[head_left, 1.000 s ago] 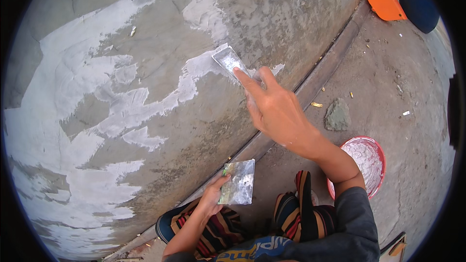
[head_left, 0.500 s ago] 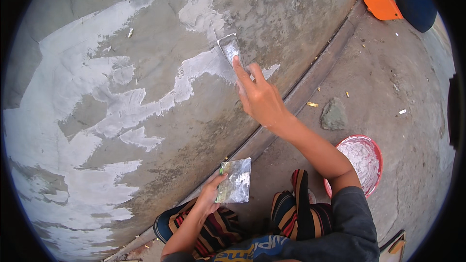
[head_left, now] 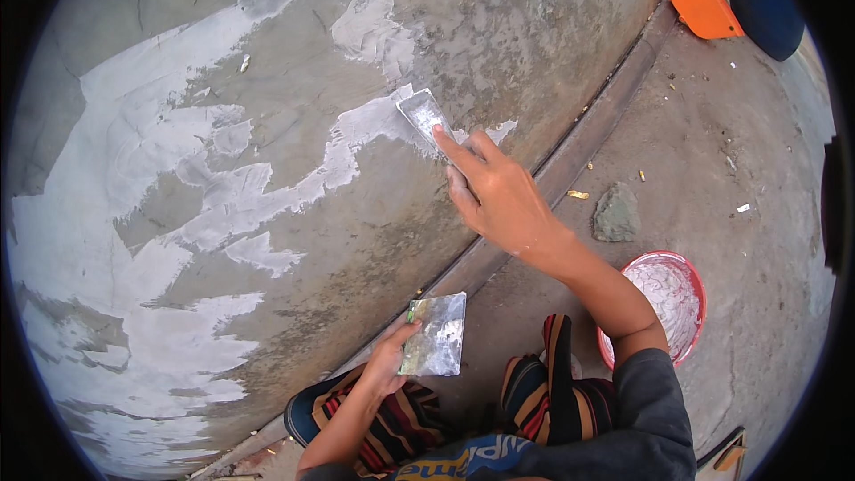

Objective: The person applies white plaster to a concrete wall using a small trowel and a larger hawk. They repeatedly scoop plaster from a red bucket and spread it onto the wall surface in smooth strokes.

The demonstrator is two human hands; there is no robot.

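My right hand [head_left: 503,191] grips a putty knife [head_left: 425,114], its index finger stretched along the blade. The flat metal blade, smeared with white, lies against the grey wall [head_left: 499,44] at the edge of a pale putty patch [head_left: 365,125]. Low in front of my lap, my left hand [head_left: 386,358] holds a square flat plate [head_left: 434,335] by its left edge, thumb on top. White putty smears and a greenish edge show on that plate. The knife's handle is hidden under my right hand.
A red-rimmed bucket of white putty [head_left: 668,303] stands right of my right arm. Beyond it lie a grey stone [head_left: 616,212] and small scraps on the floor. An orange dustpan [head_left: 702,2] and a dark blue barrel [head_left: 764,4] stand far right. A ledge [head_left: 570,156] runs along the wall's foot.
My right hand has drawn the putty knife down the wall, toward me and slightly right. My left hand with the plate has hardly moved.
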